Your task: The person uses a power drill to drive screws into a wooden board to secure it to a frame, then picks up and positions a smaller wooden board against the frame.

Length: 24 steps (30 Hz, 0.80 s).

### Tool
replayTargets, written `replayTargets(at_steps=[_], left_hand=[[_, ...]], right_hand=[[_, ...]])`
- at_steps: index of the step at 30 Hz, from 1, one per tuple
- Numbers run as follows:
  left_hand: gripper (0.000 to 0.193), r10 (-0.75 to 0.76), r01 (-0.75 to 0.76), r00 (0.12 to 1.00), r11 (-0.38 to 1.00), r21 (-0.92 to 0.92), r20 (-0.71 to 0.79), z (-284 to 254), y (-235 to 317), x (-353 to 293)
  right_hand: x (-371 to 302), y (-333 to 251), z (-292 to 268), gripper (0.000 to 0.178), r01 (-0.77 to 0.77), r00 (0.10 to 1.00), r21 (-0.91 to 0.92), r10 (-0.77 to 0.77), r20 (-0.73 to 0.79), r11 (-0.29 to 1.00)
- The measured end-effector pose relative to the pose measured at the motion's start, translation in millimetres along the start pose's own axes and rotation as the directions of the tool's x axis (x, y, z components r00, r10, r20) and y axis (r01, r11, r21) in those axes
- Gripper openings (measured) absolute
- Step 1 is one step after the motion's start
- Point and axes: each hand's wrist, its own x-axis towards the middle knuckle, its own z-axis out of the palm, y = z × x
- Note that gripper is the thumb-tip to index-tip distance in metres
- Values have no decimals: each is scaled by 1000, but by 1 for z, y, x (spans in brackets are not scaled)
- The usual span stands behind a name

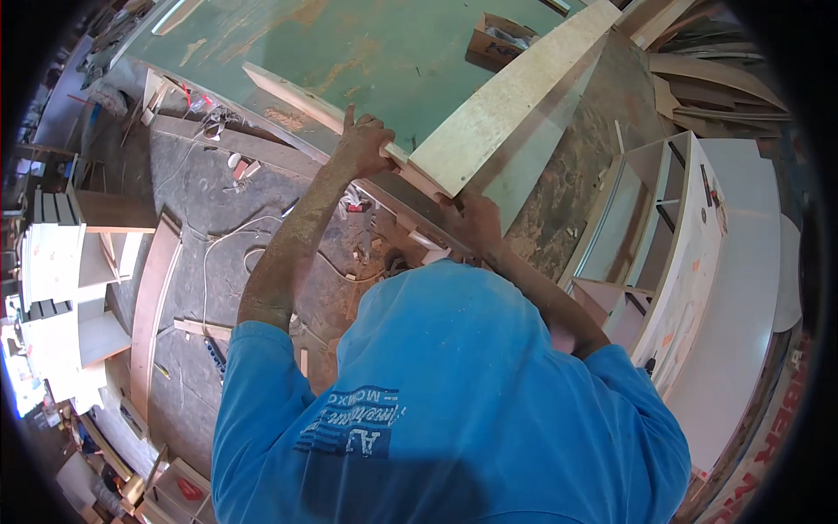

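Note:
A narrow pale wooden strip (292,94) runs slantwise along the near edge of the green-topped worktable (384,52). My left hand (365,147) is closed around its middle, with one finger sticking up. A long, wide pale board (515,96) reaches from the far right toward me, and its near end meets the strip at an angle. At that near corner my right hand (474,223) grips the strip's end from below. Some of the right fingers are hidden under the wood, so their exact hold on the wide board cannot be seen.
An open cardboard box (499,42) stands on the worktable. To the right is a white cabinet frame (690,236) with shelves; curved wood offcuts (724,83) are piled behind it. Cords, scraps and a long plank (155,306) lie on the floor at left.

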Motion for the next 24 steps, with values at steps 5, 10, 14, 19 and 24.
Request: replayTargets(at_steps=[5,10,14,19,24], left_hand=[[43,64,-61,996,997,-50,58,0,-1,5],[39,115,-111,992,992,-64,56,-2,-4,6],[38,158,-156,987,986,-59,20,3,-5,9],[39,191,-189,981,980,-68,20,6,-10,14],[41,193,-193,981,978,-73,-1,9,-10,14]], right_hand=[[-5,12,18,30,126,980,-26,-129,-155,992],[-5,11,22,25,161,967,-37,-165,-195,986],[-6,16,26,28,163,966,-37,-167,-196,986],[-7,18,26,19,183,965,-41,-187,-185,982],[-7,7,19,35,133,975,-19,-134,-176,991]])
